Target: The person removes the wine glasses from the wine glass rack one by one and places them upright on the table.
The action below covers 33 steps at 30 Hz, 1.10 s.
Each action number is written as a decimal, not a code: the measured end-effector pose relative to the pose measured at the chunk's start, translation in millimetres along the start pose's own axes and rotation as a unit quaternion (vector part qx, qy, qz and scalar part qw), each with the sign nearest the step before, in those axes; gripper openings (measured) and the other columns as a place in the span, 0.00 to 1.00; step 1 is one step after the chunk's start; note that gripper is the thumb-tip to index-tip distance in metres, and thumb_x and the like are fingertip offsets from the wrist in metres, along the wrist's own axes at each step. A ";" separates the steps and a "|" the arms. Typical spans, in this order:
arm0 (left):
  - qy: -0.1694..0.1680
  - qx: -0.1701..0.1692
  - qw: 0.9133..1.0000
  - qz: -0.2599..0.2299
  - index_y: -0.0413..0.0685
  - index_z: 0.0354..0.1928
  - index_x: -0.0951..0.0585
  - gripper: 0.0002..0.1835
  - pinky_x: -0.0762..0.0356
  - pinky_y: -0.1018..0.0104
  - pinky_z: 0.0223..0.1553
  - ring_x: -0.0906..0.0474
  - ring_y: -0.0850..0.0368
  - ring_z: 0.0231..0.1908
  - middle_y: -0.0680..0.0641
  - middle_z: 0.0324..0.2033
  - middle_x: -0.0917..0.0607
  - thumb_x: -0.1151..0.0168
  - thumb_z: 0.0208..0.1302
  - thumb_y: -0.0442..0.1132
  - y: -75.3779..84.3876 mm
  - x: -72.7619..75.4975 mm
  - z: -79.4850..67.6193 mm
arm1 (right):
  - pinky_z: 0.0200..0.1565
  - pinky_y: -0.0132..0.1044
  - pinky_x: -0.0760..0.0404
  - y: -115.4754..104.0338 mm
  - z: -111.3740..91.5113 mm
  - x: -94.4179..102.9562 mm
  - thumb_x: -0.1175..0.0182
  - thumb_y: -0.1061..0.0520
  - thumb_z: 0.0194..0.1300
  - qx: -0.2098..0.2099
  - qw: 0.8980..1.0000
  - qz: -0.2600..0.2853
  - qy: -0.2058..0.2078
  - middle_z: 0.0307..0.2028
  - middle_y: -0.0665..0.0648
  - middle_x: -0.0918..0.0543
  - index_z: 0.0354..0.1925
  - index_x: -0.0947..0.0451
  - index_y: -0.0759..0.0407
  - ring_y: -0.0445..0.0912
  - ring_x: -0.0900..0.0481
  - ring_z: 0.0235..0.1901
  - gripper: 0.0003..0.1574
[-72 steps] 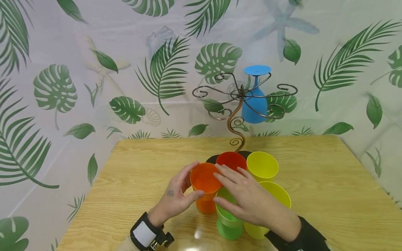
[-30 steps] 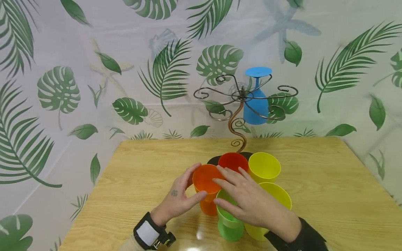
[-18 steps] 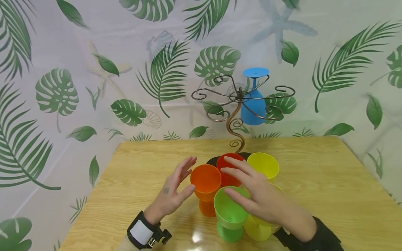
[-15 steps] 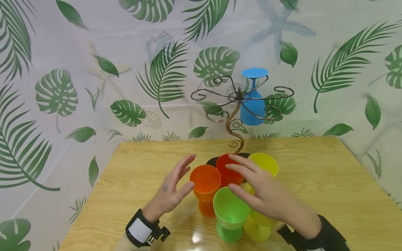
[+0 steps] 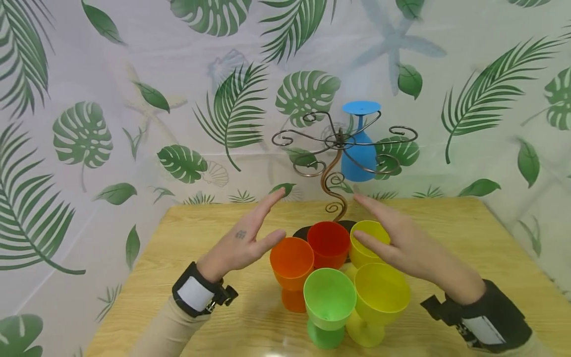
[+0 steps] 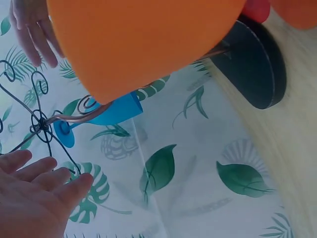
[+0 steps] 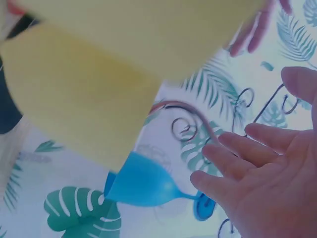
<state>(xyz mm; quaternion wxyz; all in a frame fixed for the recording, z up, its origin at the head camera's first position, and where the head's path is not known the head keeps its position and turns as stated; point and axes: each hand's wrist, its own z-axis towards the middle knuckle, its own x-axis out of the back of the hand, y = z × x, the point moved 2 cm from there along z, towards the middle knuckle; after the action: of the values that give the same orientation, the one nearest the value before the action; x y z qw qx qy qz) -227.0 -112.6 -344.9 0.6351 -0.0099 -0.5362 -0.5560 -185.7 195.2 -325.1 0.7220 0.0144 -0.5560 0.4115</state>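
Observation:
Both hands are raised over the goblets with straight, spread fingers and hold nothing. My left hand (image 5: 243,243) is nearest the orange goblet (image 5: 292,260), its thumb just above that rim. Palm facing inward, my right hand (image 5: 408,243) hovers over the back yellow goblet (image 5: 367,238). A red goblet (image 5: 328,245), a green goblet (image 5: 329,300) and a front yellow goblet (image 5: 382,292) stand upright in the same cluster. Behind them, a blue goblet (image 5: 359,158) hangs upside down by its foot from a curled metal rack (image 5: 341,140).
The rack's black base (image 5: 301,232) stands behind the red goblet, partly hidden. Everything rests on a wooden table (image 5: 214,297). A leaf-patterned cloth (image 5: 250,109) hangs behind its far edge.
Both hands have lifted from around the orange and green goblets. The right hand moved right and up, uncovering the green and yellow goblets; the left rose slightly. The goblets stay in place.

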 end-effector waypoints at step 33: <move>-0.127 0.052 0.990 0.032 0.57 0.82 0.50 0.49 0.40 0.39 0.73 0.44 0.47 0.77 0.50 0.81 0.49 0.53 0.69 0.74 14.4 -15.0 78.7 | 0.73 0.69 0.47 112.5 84.2 26.7 0.36 0.42 0.70 -0.199 0.979 0.032 0.004 0.81 0.70 0.59 0.81 0.66 0.64 0.68 0.57 0.79 0.65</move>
<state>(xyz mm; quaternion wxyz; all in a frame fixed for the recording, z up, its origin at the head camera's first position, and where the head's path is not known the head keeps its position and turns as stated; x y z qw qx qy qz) -266.6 -48.8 -313.4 0.5792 -0.0648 -0.6399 -0.5008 -319.8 244.7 -320.4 0.6991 -0.1495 -0.6240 0.3155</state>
